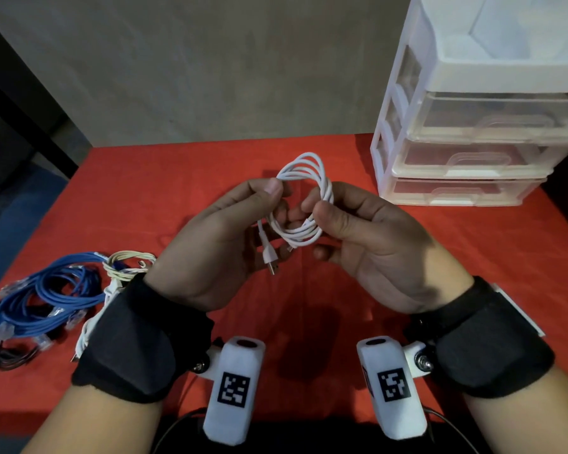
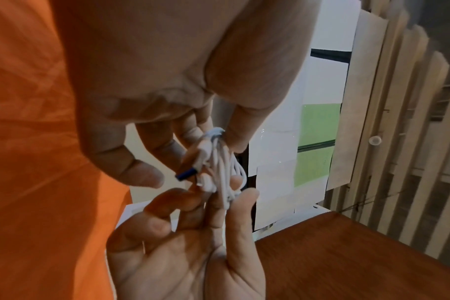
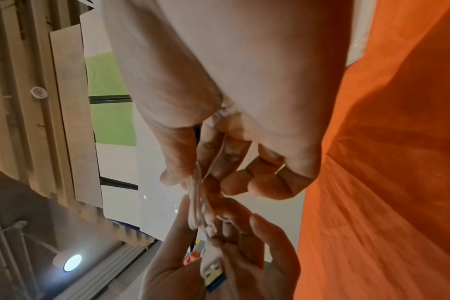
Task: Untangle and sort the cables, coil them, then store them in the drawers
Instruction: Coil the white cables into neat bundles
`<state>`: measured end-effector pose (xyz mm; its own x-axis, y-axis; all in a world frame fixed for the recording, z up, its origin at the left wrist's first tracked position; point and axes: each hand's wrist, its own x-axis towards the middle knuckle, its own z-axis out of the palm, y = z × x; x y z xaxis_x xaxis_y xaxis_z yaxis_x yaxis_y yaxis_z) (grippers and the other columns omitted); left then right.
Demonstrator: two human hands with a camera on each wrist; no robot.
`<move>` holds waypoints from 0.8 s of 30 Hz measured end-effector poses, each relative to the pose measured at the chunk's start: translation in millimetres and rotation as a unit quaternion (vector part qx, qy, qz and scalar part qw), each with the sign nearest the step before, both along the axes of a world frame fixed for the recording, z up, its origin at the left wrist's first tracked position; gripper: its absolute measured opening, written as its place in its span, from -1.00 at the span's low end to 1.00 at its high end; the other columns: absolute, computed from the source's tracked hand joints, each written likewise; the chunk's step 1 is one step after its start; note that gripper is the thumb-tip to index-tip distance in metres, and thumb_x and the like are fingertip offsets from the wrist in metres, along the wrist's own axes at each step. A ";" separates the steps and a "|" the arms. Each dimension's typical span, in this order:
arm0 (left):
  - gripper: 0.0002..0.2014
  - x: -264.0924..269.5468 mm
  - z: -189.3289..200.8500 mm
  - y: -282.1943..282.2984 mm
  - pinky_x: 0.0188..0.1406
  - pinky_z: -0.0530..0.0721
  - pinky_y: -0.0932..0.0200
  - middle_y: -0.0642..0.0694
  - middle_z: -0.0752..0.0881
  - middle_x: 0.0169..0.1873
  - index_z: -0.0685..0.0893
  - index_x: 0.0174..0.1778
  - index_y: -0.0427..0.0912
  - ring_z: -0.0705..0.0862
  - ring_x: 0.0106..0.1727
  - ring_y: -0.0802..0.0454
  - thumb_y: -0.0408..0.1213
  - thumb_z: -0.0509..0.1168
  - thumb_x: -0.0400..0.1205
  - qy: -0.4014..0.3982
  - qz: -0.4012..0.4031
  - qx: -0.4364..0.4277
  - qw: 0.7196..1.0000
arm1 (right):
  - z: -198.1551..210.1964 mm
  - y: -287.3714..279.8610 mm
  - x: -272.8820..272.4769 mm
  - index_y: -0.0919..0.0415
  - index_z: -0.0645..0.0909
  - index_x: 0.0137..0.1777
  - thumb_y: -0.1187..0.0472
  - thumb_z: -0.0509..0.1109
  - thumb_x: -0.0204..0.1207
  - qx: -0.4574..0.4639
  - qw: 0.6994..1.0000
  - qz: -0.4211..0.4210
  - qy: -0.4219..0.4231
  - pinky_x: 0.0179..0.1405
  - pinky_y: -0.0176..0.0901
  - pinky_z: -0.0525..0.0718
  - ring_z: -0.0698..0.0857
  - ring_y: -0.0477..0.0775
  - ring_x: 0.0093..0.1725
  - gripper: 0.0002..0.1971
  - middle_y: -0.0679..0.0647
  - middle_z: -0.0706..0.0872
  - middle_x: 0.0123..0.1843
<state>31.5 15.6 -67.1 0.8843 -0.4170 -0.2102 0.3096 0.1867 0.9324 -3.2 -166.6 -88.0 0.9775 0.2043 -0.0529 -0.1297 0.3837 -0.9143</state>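
Observation:
Both hands hold a white USB cable (image 1: 300,235) wound into a loose coil of several loops above the red table (image 1: 184,178). My left hand (image 1: 281,188) pinches the coil's upper left between thumb and forefinger. My right hand (image 1: 313,204) pinches its right side. The cable's USB plug (image 1: 272,265) hangs loose below the coil, over my left palm. In the left wrist view the bunched cable (image 2: 220,172) sits between both hands' fingertips. The right wrist view shows the strands (image 3: 197,203) and the plug (image 3: 213,270) lying on the left hand.
A clear plastic drawer unit (image 1: 466,165) stands at the back right; its top drawer (image 1: 505,73) looks pulled out. At the left edge lie blue network cables (image 1: 46,296), a cream cable (image 1: 128,262) and a black cable (image 1: 7,357).

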 end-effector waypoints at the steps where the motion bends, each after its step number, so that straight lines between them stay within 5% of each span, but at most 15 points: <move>1: -0.79 0.4 0.9 1.3 0.13 0.66 -0.16 -0.05 0.67 -0.19 0.71 0.06 -0.09 0.71 -0.09 0.00 -0.07 0.34 0.62 -0.004 0.003 0.011 1.000 | -1.0 0.5 1.2 0.12 0.74 0.02 0.07 0.53 0.38 -0.001 1.000 -0.007 0.004 -0.13 -0.12 0.44 0.63 0.13 0.09 -0.76 0.13 0.82 0.05; 6: -0.73 2.4 -0.9 5.5 0.33 0.55 -0.48 -0.17 0.66 -0.13 0.70 0.04 -0.19 0.66 0.01 -0.20 -0.09 0.40 0.54 -0.014 0.031 0.056 0.998 | -6.4 2.1 5.4 0.13 0.80 -0.09 0.13 0.54 0.38 -0.012 0.999 -0.034 0.024 -0.16 -0.13 0.43 0.63 -0.04 -0.22 -0.86 0.11 0.76 -0.14; 10: -0.82 2.2 -4.5 4.4 0.33 0.55 -0.47 -0.09 0.70 -0.24 0.70 -0.14 -0.13 0.64 -0.05 -0.15 -0.09 0.42 0.52 -0.003 0.031 0.064 0.997 | -7.2 -3.4 9.6 0.26 0.74 -0.11 0.24 0.53 0.41 -0.018 0.998 -0.032 0.046 -0.15 -0.11 0.42 0.51 -0.05 -0.32 -0.89 0.09 0.64 -0.27; 14: -0.79 3.1 -5.6 1.9 0.20 0.67 -0.27 -0.08 0.72 -0.23 0.72 -0.13 -0.12 0.65 -0.06 -0.10 -0.06 0.44 0.47 -0.007 0.037 0.077 0.996 | -8.2 -6.1 11.8 0.24 0.76 -0.11 0.23 0.54 0.41 -0.034 0.998 -0.028 0.052 -0.13 -0.09 0.45 0.51 -0.02 -0.31 -0.89 0.08 0.65 -0.27; 19: -0.82 4.2 -6.2 4.1 -0.19 0.77 0.05 -0.08 0.73 -0.22 0.75 0.04 -0.14 0.73 -0.21 -0.01 -0.12 0.40 0.65 -0.032 0.089 0.109 0.990 | -4.9 6.6 5.5 0.31 0.74 0.24 0.18 0.48 0.47 -0.063 0.998 -0.011 0.021 -0.05 -0.11 0.56 0.64 0.08 -0.08 -0.63 0.19 0.73 -0.01; 24: -0.78 -1.3 -1.0 48.7 -0.36 0.74 0.12 -0.17 0.65 -0.32 0.75 -0.03 -0.30 0.71 -0.37 0.03 -0.17 0.44 0.67 -0.123 0.165 0.212 0.955 | -2.4 16.6 -14.6 0.23 0.72 0.30 0.07 0.46 0.51 -0.154 0.988 0.000 0.006 -0.02 -0.06 0.60 0.71 0.04 -0.03 -0.60 0.21 0.83 0.13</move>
<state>30.2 64.3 -68.1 0.9972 -0.0305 -0.0682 0.0618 -0.1748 0.9827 -17.8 -150.0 -90.4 0.9761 0.1775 -0.1250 -0.1422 0.0879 -0.9859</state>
